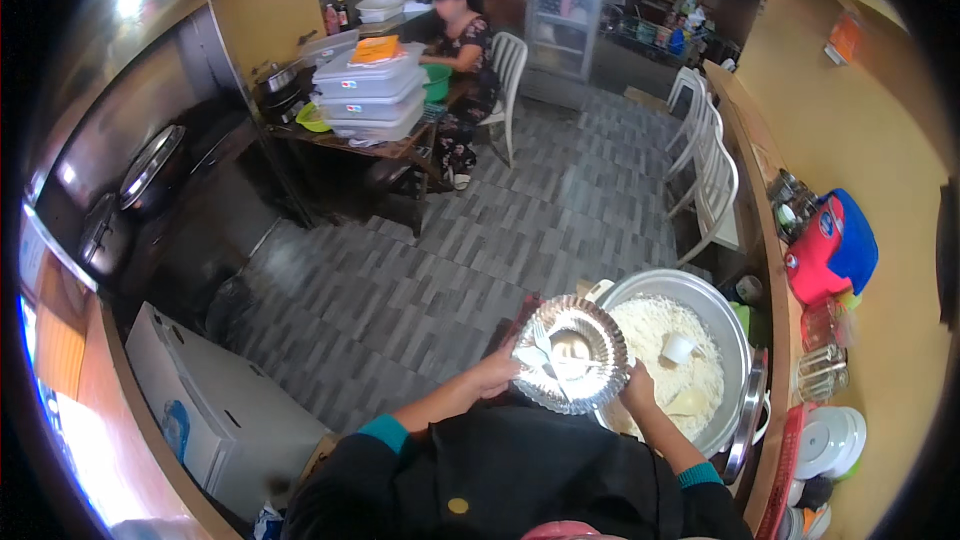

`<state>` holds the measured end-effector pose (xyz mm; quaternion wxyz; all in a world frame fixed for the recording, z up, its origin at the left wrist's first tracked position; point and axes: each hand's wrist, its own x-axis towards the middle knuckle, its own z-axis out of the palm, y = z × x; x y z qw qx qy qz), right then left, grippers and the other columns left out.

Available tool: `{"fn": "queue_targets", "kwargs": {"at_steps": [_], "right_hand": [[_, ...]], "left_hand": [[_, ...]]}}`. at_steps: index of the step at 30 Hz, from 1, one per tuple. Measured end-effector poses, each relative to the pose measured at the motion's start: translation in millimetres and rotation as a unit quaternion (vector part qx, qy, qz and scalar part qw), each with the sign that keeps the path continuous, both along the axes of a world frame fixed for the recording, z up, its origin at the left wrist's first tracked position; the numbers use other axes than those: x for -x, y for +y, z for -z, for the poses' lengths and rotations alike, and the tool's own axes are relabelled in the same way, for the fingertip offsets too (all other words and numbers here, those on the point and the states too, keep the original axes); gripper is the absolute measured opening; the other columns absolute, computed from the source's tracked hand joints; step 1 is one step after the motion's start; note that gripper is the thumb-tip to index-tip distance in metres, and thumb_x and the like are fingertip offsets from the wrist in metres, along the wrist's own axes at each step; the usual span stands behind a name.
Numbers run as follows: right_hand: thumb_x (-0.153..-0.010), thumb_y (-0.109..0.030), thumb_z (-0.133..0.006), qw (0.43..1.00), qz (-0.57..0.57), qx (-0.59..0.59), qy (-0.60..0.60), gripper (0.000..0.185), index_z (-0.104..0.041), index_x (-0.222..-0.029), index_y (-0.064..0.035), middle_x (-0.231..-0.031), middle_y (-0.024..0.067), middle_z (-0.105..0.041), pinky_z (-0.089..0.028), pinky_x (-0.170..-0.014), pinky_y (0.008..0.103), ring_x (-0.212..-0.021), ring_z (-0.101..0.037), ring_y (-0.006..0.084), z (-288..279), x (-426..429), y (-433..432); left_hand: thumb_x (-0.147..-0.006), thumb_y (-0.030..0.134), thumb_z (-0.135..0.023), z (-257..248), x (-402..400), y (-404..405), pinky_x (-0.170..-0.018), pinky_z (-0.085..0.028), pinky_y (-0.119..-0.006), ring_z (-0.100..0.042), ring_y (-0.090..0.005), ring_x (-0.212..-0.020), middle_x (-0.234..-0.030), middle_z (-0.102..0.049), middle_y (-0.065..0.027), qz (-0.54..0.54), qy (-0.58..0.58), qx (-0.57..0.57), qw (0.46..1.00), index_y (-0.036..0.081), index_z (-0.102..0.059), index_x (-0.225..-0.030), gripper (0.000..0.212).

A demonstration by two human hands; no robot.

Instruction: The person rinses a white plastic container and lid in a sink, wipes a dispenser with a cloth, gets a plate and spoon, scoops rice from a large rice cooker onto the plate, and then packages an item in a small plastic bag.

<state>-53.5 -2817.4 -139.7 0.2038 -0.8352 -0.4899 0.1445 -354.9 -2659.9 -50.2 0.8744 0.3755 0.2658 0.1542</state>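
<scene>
Between both hands, close to my body, is a shiny round tray with a fluted rim (pixel 610 315). My left hand (pixel 498 369) grips its left edge and my right hand (pixel 639 388) its right edge. In the tray lie a fork (pixel 541 335) and what may be another utensil; glare blurs them. Just right of the tray stands a large round metal pot (pixel 731 330) holding white rice (pixel 652 322). On the rice rest a small white cup (pixel 678 347) and a pale scoop or spoon (pixel 688 402).
A person (pixel 461 52) sits at a table with stacked plastic boxes (pixel 371 101) and a green basin (pixel 436 82). White chairs (pixel 716 180) line the right-hand counter, which bears a red and blue container (pixel 832 247), glasses and plates (pixel 829 441). A white chest (pixel 225 420) stands at left.
</scene>
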Motion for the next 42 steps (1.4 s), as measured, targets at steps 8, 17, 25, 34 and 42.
{"fn": "queue_targets", "kwargs": {"at_steps": [8, 17, 25, 34, 42], "right_hand": [[-0.069, -0.011, -0.065, 0.99, 0.019, -0.02, 0.139, 0.033, -0.06, -0.102, -0.0046, -0.107, 0.0251, -0.058, -0.047, -0.083, 0.04, -0.096, -0.058, 0.0383, -26, 22, -12], [-0.077, -0.008, -0.059, 0.982, 0.031, 0.016, 0.185, 0.021, -0.062, -0.096, 0.0006, -0.085, 0.016, -0.065, -0.05, -0.07, 0.0349, -0.08, -0.064, 0.0275, 6, 25, -9], [-0.082, 0.0, -0.044, 0.904, 0.1, -0.006, 0.415, 0.027, -0.058, -0.105, 0.0035, -0.091, 0.0113, -0.063, -0.054, -0.07, 0.0318, -0.079, -0.063, 0.02, -16, 31, -22], [-0.088, -0.013, -0.05, 0.751, 0.175, -0.056, 0.634, 0.034, -0.052, -0.12, -0.0033, -0.084, 0.0066, -0.056, -0.053, -0.066, 0.0314, -0.071, -0.058, 0.0162, -56, 2, -30], [-0.088, -0.012, -0.052, 0.787, 0.212, -0.234, 0.53, 0.039, -0.051, -0.126, -0.009, -0.093, 0.0029, -0.059, -0.051, -0.076, 0.0297, -0.08, -0.058, 0.0115, -137, -33, -46]], "left_hand": [[-0.081, -0.004, -0.054, -50, 2, 2, -0.093, -0.043, -0.034, -0.047, -0.0206, -0.115, -0.132, -0.04, -0.0114, 0.013, 0.073, -0.015, 0.997, 0.011, -0.013, -0.143, 0.076], [-0.08, 0.005, -0.05, -60, -6, -2, -0.027, -0.028, -0.02, -0.049, -0.0055, -0.053, -0.103, -0.056, -0.0086, 0.009, 0.103, -0.06, 0.993, 0.015, -0.022, -0.14, 0.067], [-0.078, -0.006, -0.054, -32, -7, 7, -0.09, -0.046, -0.034, -0.049, -0.0216, -0.112, -0.13, -0.042, -0.0125, 0.024, 0.058, -0.034, 0.997, 0.01, -0.013, -0.142, 0.078], [-0.077, -0.008, -0.042, -15, -21, 6, -0.072, -0.05, -0.026, -0.057, -0.0159, -0.09, -0.114, -0.052, -0.0099, -0.037, 0.029, 0.015, 0.999, 0.01, -0.022, -0.138, 0.067], [-0.076, -0.008, -0.045, 14, -27, 10, -0.084, -0.049, -0.032, -0.055, -0.0187, -0.1, -0.119, -0.049, -0.0101, 0.036, 0.031, -0.002, 0.999, 0.011, -0.024, -0.138, 0.068]]}}
